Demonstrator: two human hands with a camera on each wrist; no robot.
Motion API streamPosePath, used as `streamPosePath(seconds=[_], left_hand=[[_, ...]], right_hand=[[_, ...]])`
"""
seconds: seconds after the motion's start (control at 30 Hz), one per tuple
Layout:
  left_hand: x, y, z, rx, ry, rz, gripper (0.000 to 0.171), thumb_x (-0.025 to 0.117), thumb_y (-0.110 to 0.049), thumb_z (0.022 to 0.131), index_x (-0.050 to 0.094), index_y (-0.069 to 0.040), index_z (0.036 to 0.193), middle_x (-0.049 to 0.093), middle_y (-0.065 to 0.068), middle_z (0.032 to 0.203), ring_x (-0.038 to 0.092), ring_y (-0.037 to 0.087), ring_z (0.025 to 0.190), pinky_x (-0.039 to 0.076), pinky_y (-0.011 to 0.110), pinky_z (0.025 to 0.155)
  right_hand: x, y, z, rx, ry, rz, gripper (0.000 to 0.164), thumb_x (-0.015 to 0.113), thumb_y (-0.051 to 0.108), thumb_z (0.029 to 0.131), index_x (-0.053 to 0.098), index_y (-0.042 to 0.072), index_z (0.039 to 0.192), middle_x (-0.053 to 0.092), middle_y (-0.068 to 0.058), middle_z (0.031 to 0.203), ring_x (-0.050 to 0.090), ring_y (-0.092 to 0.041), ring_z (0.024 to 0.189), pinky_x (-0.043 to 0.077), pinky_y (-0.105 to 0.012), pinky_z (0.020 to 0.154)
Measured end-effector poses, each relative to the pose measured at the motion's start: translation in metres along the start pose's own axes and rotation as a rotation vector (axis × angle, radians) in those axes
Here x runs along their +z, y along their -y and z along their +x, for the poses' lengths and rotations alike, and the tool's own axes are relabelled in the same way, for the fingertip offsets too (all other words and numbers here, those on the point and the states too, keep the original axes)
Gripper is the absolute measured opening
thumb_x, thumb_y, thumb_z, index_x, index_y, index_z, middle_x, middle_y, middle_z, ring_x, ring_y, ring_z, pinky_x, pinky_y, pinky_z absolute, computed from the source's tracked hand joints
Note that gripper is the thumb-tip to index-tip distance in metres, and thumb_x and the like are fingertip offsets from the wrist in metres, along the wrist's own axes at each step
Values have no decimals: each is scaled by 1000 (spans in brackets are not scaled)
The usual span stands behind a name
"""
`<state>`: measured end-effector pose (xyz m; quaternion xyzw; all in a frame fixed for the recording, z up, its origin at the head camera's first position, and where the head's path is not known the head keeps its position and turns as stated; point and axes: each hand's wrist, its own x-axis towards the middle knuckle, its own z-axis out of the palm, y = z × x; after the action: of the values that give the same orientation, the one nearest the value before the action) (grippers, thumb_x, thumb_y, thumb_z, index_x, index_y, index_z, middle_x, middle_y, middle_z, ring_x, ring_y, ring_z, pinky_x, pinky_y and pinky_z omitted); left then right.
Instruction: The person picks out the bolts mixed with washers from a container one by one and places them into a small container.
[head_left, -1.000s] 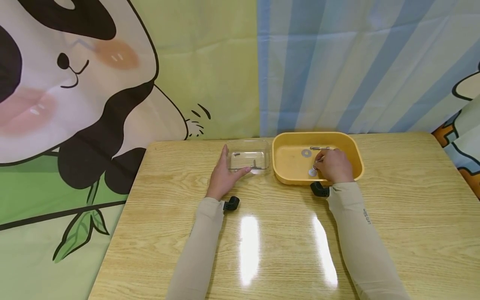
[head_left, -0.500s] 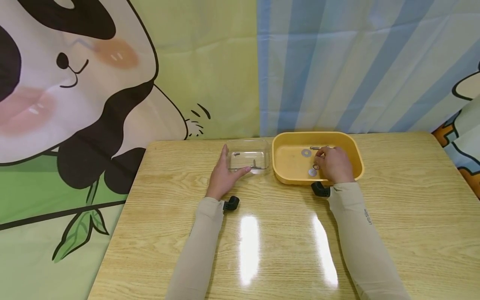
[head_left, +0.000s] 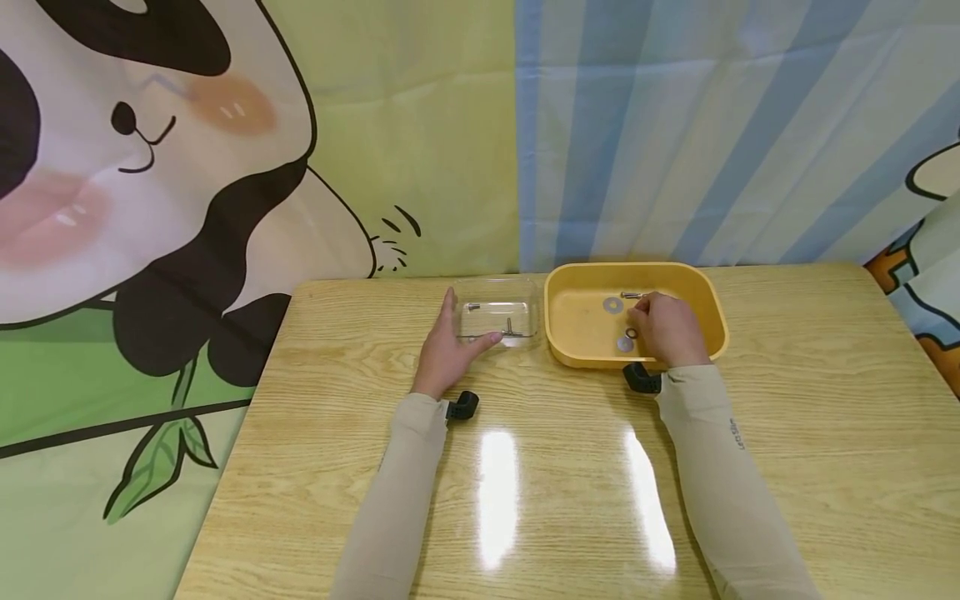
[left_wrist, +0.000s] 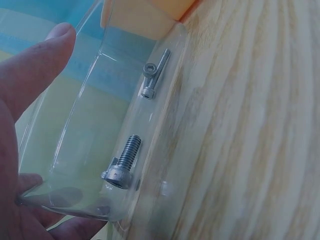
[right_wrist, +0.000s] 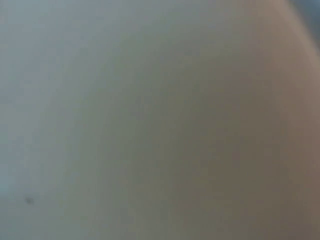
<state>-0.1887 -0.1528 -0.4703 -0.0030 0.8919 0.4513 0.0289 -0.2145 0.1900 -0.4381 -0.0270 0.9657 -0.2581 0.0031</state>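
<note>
Picking at small hardware seems the step in hand — the next move calls for a fine fingertip pinch. Right of centre, the right hand (head_left: 670, 327) curls inside the yellow tray (head_left: 576, 325); whether it grips anything is hidden. A bolt (head_left: 630, 295) and washers (head_left: 607, 307) lie just beside it. Near centre, the left hand (head_left: 444, 357) — fingers spread, fairly straight — rests against the clear box (head_left: 495, 282) of socket-head screws (left_wrist: 119, 176).

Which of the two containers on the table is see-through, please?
It is the clear container, the smaller one, beside the left hand: bolts inside show through its wall, whereas the yellow tray is opaque.
</note>
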Motion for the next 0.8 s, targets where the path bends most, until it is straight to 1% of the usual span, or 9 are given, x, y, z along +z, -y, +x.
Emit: streamPosePath(seconds=[0.1,0.2,0.33,0.4,0.6,0.73,0.8], left_hand=[[0,1,0,1,-5,-2,118,75,-63,81,-1,-27,163,18,5,167,29,36,147,31,58,115],[1,1,-1,-7,-2,-1,119,75,-64,80,-3,-30,163,17,5,167,29,37,147,30,59,115],[1,1,-1,-9,2,4,119,75,-66,79,-6,-36,161,18,5,167,29,36,147,29,58,115],[1,2,-1,-4,-1,10,118,75,-65,80,-6,-36,161,18,6,167,30,37,147,30,58,115],[2,3,0,3,-6,7,117,76,-61,81,-6,-36,161,18,5,167,29,37,147,30,58,115],[1,2,1,3,-4,3,116,76,-61,82,-6,-36,161,17,5,167,28,37,147,29,58,115],[1,2,1,5,-6,1,117,76,-61,82,-5,-34,162,17,6,167,28,37,147,29,59,115]], right_hand=[[0,1,-1,-7,-22,18,23,58,12,100,71,-7,99,70,-23,93,62,-40,86,50,-53,82],[0,3,-3,3,-53,50,24,57,12,101,70,-7,103,69,-24,96,62,-40,86,51,-53,81],[-1,5,-5,15,-115,87,25,56,13,102,66,-9,109,67,-25,99,61,-40,88,50,-53,81],[-1,7,-6,25,-135,97,26,54,14,104,64,-8,110,65,-25,101,60,-41,90,49,-53,81],[-3,10,-5,66,-128,108,27,49,16,106,59,-8,115,60,-25,107,56,-40,95,47,-55,87],[-3,11,-5,71,-128,113,27,50,17,107,58,-7,116,61,-25,109,56,-41,96,47,-55,88],[-4,12,-5,73,-129,117,28,51,19,107,58,-6,117,62,-25,109,57,-40,96,48,-54,87]])
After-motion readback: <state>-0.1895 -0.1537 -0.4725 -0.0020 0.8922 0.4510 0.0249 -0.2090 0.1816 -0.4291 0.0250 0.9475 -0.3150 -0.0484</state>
